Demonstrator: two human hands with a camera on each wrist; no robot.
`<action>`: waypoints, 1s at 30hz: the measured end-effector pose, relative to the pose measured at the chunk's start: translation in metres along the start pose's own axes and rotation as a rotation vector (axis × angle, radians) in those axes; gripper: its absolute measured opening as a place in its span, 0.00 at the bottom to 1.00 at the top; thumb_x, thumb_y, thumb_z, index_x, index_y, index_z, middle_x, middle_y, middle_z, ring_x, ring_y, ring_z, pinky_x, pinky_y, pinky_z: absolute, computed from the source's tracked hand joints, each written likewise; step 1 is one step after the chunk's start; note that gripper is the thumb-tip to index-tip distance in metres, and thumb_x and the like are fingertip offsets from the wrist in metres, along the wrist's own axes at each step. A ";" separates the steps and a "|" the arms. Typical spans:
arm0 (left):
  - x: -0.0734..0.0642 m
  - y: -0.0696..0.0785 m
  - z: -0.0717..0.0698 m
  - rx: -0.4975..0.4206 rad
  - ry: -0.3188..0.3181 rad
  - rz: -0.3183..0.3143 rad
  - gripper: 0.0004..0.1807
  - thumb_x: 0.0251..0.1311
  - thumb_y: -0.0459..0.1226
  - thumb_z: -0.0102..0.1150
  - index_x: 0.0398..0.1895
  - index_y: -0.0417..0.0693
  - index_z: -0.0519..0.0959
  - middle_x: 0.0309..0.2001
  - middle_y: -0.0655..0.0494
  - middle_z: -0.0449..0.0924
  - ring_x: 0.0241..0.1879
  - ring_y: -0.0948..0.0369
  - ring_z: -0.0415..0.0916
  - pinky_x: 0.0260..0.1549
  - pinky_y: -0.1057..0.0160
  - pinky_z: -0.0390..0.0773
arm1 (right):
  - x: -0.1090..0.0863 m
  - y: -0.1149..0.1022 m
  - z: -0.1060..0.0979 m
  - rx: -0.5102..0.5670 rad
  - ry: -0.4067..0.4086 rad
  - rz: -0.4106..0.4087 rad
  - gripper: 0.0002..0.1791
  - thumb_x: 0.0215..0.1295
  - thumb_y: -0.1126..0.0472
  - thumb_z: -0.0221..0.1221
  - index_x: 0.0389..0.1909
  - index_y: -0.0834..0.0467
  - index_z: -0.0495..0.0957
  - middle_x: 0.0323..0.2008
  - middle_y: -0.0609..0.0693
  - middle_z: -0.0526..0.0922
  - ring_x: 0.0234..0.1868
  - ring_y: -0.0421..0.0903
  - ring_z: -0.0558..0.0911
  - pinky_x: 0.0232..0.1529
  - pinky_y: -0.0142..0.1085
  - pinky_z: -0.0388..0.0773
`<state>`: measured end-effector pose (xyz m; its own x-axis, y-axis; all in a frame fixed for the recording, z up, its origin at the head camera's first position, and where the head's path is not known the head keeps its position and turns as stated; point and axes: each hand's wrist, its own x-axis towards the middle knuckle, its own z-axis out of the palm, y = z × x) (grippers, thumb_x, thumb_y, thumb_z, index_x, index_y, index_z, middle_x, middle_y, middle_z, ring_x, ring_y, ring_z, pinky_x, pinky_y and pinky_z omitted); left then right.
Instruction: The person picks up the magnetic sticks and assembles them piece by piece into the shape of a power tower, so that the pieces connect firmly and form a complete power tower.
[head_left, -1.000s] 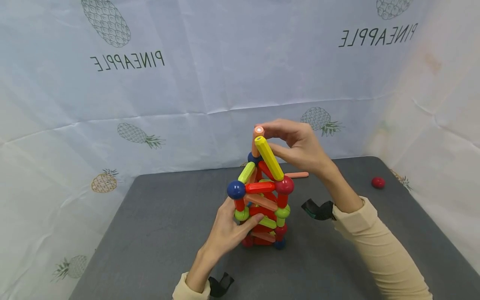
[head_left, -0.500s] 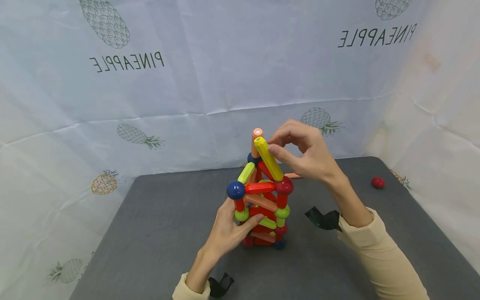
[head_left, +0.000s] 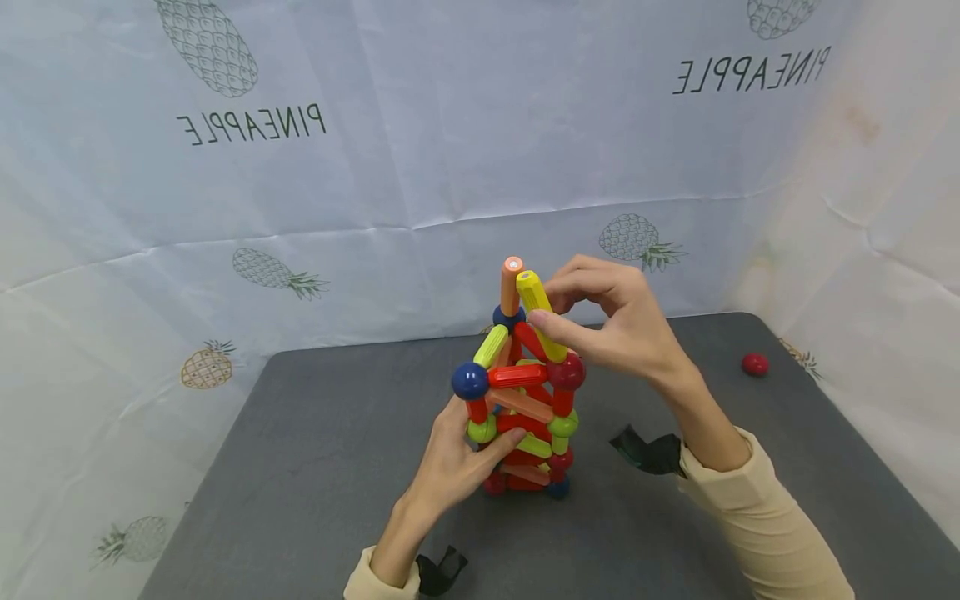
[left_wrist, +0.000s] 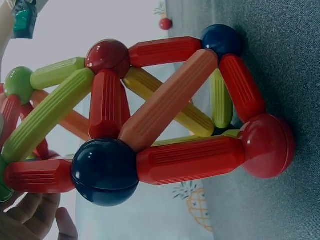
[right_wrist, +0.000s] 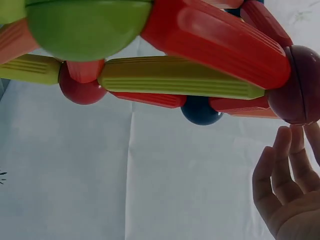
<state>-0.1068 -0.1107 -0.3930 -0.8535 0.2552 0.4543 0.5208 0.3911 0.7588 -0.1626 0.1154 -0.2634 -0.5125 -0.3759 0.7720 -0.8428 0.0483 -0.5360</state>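
A tower of magnetic rods and balls (head_left: 522, 405) in red, blue, green, yellow and orange stands on the dark table. My left hand (head_left: 450, 467) grips its left side at mid-height, thumb across the front. At the top, my right hand (head_left: 622, 321) pinches a yellow rod (head_left: 531, 292) between thumb and fingers. That rod leans up and leftward from a red ball (head_left: 566, 372) at the near right corner. Behind it, an orange rod (head_left: 511, 287) rises from a dark blue ball (head_left: 509, 317). The left wrist view shows the tower's lower tiers sideways, ending in a red ball (left_wrist: 267, 146).
A loose red ball (head_left: 755, 365) lies at the table's right back. White cloth (head_left: 420, 167) with pineapple prints hangs behind and along the sides of the dark table (head_left: 315, 467). Black straps (head_left: 651, 452) sit at both wrists.
My right hand has come down from beside the upright orange rod to the yellow rod and pinches it. The yellow rod's upper end has tipped slightly rightward. My left hand keeps its grip.
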 end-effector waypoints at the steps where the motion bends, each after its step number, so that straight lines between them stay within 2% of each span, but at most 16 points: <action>1: 0.000 0.000 0.000 0.002 0.001 0.004 0.31 0.63 0.42 0.70 0.68 0.60 0.70 0.61 0.59 0.79 0.60 0.60 0.79 0.58 0.52 0.82 | 0.000 0.000 0.001 0.000 0.006 0.007 0.09 0.54 0.74 0.67 0.35 0.60 0.86 0.30 0.45 0.80 0.33 0.40 0.77 0.39 0.28 0.81; 6: 0.000 -0.001 -0.001 0.001 0.006 0.004 0.31 0.62 0.42 0.71 0.67 0.60 0.70 0.60 0.59 0.79 0.60 0.61 0.79 0.58 0.53 0.82 | -0.001 0.002 0.002 0.002 0.014 0.033 0.10 0.55 0.74 0.67 0.38 0.60 0.87 0.31 0.44 0.81 0.32 0.40 0.78 0.39 0.28 0.82; 11: 0.000 -0.001 -0.001 -0.006 0.005 0.006 0.30 0.63 0.43 0.70 0.67 0.59 0.70 0.60 0.58 0.79 0.59 0.60 0.79 0.57 0.53 0.82 | -0.009 0.013 -0.002 -0.018 0.046 0.077 0.10 0.63 0.68 0.64 0.45 0.63 0.86 0.36 0.43 0.85 0.35 0.38 0.81 0.43 0.27 0.82; 15: 0.000 0.001 -0.001 -0.010 0.003 0.006 0.31 0.63 0.44 0.70 0.68 0.59 0.70 0.60 0.58 0.79 0.59 0.60 0.79 0.58 0.53 0.82 | -0.019 0.040 -0.009 -0.127 0.130 0.185 0.12 0.68 0.66 0.61 0.49 0.63 0.86 0.39 0.48 0.86 0.39 0.37 0.81 0.45 0.24 0.80; 17: 0.000 0.001 -0.001 -0.008 0.002 0.001 0.31 0.63 0.44 0.70 0.67 0.59 0.70 0.61 0.58 0.79 0.59 0.60 0.79 0.58 0.53 0.82 | -0.026 0.063 -0.013 -0.227 0.134 0.259 0.12 0.68 0.65 0.62 0.49 0.62 0.86 0.40 0.54 0.87 0.40 0.41 0.81 0.45 0.29 0.81; 20: 0.000 0.002 -0.001 -0.003 0.000 -0.009 0.31 0.63 0.45 0.70 0.67 0.59 0.70 0.61 0.58 0.79 0.59 0.61 0.79 0.59 0.52 0.81 | -0.043 0.104 -0.018 -0.383 0.062 0.368 0.14 0.69 0.62 0.63 0.51 0.62 0.86 0.44 0.60 0.87 0.44 0.53 0.83 0.48 0.44 0.83; 23: 0.000 0.002 -0.001 0.000 -0.004 -0.021 0.30 0.63 0.45 0.70 0.67 0.59 0.71 0.61 0.59 0.79 0.60 0.61 0.78 0.60 0.50 0.81 | -0.063 0.142 -0.021 -0.492 -0.070 0.482 0.17 0.68 0.64 0.63 0.55 0.65 0.83 0.52 0.66 0.85 0.54 0.65 0.81 0.56 0.61 0.79; 26: 0.000 0.002 -0.001 0.002 -0.003 -0.027 0.30 0.62 0.45 0.71 0.67 0.60 0.71 0.61 0.59 0.79 0.60 0.62 0.78 0.60 0.50 0.81 | -0.081 0.169 -0.021 -0.562 -0.202 0.591 0.20 0.69 0.66 0.62 0.60 0.66 0.80 0.60 0.68 0.80 0.63 0.68 0.76 0.61 0.65 0.74; 30: 0.001 0.002 -0.001 -0.003 -0.002 -0.017 0.30 0.62 0.44 0.71 0.67 0.60 0.71 0.60 0.60 0.79 0.60 0.62 0.78 0.59 0.51 0.81 | -0.096 0.189 -0.015 -0.657 -0.341 0.681 0.25 0.68 0.64 0.61 0.65 0.66 0.75 0.66 0.69 0.75 0.67 0.70 0.72 0.60 0.67 0.74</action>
<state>-0.1069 -0.1107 -0.3909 -0.8623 0.2502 0.4403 0.5061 0.3926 0.7679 -0.2755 0.1743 -0.4340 -0.9313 -0.3183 0.1773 -0.3644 0.8140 -0.4524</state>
